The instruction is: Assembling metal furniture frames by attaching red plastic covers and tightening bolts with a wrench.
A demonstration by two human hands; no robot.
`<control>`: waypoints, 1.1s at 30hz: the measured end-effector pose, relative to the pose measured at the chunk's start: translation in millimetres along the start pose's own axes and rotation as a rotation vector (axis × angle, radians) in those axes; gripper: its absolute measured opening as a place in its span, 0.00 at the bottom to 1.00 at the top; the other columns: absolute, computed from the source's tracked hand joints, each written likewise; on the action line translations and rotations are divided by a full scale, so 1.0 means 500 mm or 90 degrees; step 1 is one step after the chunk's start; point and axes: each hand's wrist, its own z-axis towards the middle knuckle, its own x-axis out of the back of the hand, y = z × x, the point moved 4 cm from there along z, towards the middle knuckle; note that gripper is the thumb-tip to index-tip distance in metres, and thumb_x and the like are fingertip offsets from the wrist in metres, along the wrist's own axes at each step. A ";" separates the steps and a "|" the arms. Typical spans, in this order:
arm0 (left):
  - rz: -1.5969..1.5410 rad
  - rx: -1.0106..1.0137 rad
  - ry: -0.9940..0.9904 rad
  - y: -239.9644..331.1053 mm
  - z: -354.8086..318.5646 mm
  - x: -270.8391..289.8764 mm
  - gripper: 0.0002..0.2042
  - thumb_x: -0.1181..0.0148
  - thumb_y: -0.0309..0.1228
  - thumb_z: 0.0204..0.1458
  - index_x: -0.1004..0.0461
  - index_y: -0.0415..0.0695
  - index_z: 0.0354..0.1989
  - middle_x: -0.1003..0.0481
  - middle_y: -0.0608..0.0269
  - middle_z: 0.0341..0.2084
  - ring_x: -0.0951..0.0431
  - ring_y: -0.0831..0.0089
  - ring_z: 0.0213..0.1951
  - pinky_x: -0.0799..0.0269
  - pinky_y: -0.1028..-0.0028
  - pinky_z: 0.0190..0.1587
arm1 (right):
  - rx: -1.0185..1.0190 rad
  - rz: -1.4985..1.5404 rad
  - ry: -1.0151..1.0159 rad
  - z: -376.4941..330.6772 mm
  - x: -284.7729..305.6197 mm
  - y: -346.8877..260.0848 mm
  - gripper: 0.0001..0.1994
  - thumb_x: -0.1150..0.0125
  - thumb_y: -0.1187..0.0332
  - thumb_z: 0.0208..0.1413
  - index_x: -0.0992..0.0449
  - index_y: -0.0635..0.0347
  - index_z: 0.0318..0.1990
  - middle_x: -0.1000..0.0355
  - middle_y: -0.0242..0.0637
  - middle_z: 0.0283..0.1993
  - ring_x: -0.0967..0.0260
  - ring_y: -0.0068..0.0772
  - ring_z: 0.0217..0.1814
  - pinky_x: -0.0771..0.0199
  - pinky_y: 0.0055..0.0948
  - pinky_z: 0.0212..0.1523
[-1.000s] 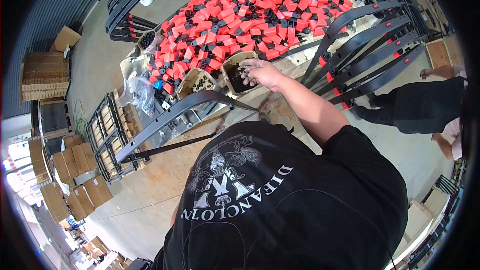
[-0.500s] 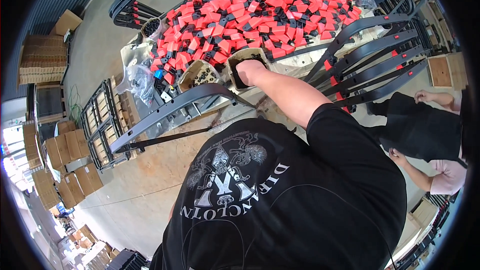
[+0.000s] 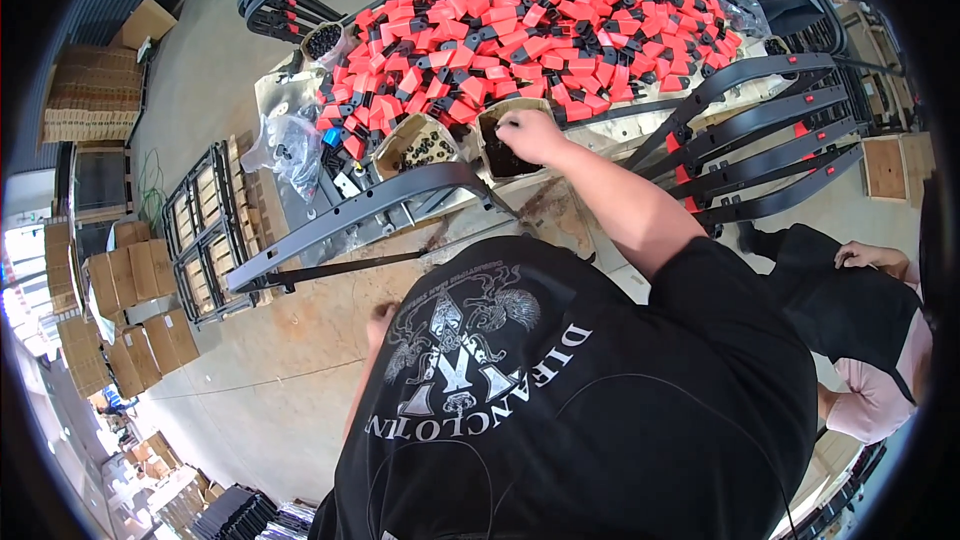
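Right hand [image 3: 533,138] at the open box [image 3: 519,104]

Our right fingers curl over the small dark parts [image 3: 512,162] lying in that box — we cannot tell whether they pinch one. Our left hand [image 3: 381,322] shows past the black shirt [image 3: 600,390], its grip unclear to us. Just left stands a second box [image 3: 405,136] — behind both spreads a heap of red-and-black pieces [image 3: 520,35].

At left, flat cardboard [image 3: 92,98] sits stacked beyond brown cartons [image 3: 110,282], and at right stands a wooden crate [image 3: 884,170].
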 end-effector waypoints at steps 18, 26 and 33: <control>0.320 -0.615 -0.320 0.566 0.432 -0.238 0.14 0.40 0.34 0.56 0.20 0.44 0.49 0.19 0.58 0.32 0.20 0.70 0.34 0.24 0.70 0.39 | -0.457 0.669 -0.075 -0.358 0.161 0.003 0.06 0.49 0.67 0.61 0.33 0.56 0.33 0.37 0.31 0.25 0.41 0.26 0.21 0.43 0.28 0.21; 0.483 -0.591 -0.385 0.621 0.405 -0.242 0.13 0.41 0.34 0.53 0.17 0.41 0.42 0.18 0.54 0.33 0.20 0.64 0.30 0.25 0.64 0.35 | -0.605 0.649 0.116 -0.531 0.192 0.110 0.04 0.48 0.68 0.60 0.33 0.53 0.32 0.40 0.27 0.25 0.44 0.22 0.22 0.45 0.26 0.21; 0.550 -0.565 -0.326 0.640 0.423 -0.236 0.14 0.41 0.36 0.54 0.17 0.42 0.42 0.18 0.53 0.35 0.19 0.62 0.34 0.25 0.63 0.39 | -0.601 0.619 0.136 -0.520 0.184 0.102 0.04 0.46 0.67 0.60 0.32 0.55 0.34 0.39 0.27 0.25 0.42 0.22 0.22 0.44 0.26 0.20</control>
